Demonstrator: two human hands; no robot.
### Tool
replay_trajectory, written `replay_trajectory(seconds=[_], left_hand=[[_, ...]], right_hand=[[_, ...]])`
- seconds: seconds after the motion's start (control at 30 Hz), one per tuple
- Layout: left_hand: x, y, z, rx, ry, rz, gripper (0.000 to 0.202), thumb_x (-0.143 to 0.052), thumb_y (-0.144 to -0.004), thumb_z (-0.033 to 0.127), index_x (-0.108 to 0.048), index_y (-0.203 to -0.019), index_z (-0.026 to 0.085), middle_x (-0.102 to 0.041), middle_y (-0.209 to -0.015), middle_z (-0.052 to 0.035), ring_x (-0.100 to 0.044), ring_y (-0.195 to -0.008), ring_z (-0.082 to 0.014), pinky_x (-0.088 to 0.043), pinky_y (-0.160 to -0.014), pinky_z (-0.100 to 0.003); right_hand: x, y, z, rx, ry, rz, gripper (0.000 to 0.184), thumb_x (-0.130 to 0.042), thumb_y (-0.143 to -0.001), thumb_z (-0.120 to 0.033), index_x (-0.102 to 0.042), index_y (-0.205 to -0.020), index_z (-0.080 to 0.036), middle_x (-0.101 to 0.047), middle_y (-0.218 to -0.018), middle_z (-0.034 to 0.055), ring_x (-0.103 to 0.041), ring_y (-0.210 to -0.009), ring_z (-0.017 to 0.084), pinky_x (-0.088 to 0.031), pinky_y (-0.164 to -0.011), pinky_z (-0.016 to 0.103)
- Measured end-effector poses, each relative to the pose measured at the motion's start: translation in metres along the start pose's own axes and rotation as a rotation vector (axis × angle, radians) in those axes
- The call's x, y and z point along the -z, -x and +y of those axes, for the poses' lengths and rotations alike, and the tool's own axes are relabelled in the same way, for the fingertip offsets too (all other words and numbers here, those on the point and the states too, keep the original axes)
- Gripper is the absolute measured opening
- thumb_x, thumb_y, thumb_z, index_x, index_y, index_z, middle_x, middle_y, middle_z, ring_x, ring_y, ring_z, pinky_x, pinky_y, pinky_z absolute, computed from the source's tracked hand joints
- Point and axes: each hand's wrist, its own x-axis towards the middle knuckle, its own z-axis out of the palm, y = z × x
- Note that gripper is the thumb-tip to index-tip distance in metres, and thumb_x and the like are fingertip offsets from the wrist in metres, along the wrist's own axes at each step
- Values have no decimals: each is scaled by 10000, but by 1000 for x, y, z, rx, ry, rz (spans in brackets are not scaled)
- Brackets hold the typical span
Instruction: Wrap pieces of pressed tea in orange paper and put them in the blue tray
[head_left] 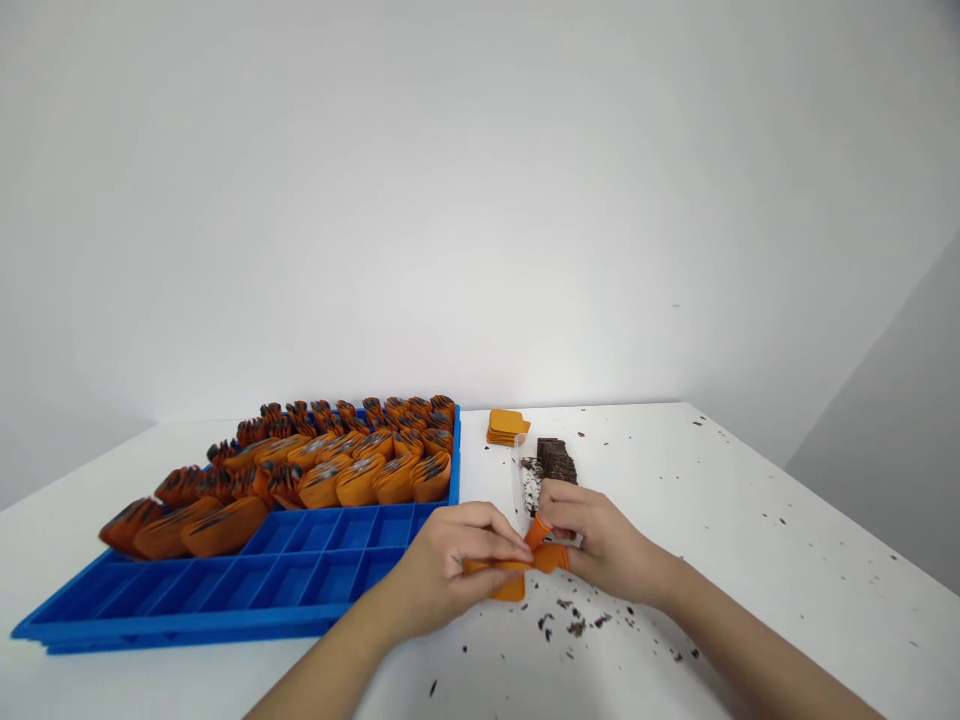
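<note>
My left hand (457, 560) has its fingers closed on an orange paper piece (510, 587), thumb below and fingertips above. From the other side my right hand (592, 535) pinches an upright orange flap (537, 530) of what looks like the same paper. Part of the paper and any contents are hidden by the fingers. Just beyond my right hand lies a stack of thin dark brown strips (556, 460), beside a clear container (519, 475) with dark flakes. Farther back sits a pile of flat orange paper pieces (507, 426).
On the left stands a blue compartment tray (187, 632). Several bundles of orange packets (360, 475) with dark markings or contents stand in its rear rows. Dark flakes (577, 628) are scattered over the white table (810, 560), and a white wall (480, 200) rises behind it.
</note>
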Motion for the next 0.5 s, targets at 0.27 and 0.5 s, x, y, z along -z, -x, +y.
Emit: replay_trajectory(seconds=[0.27, 0.5], left_hand=[[-8, 2, -13, 1, 149, 161, 192, -818, -827, 58, -866, -806, 242, -810, -837, -62, -798, -962, -261, -670, -908, -441], [-11, -1, -14, 98, 90, 288, 233, -717, -750, -10, -715, -652, 201, -791, -951, -70, -759, -893, -222, -617, -745, -351]], right_hand=[[30, -1, 7, -129, 335, 31, 408, -825, -905, -510, -689, -1216, -283, -545, -1090, 63, -548, -1002, 266, -476, -963, 517], [23, -2, 13, -174, 480, -3, 226, -710, -997, -495, -786, -1025, -284, -532, -1016, 66, -552, -932, 256, -461, -929, 536]])
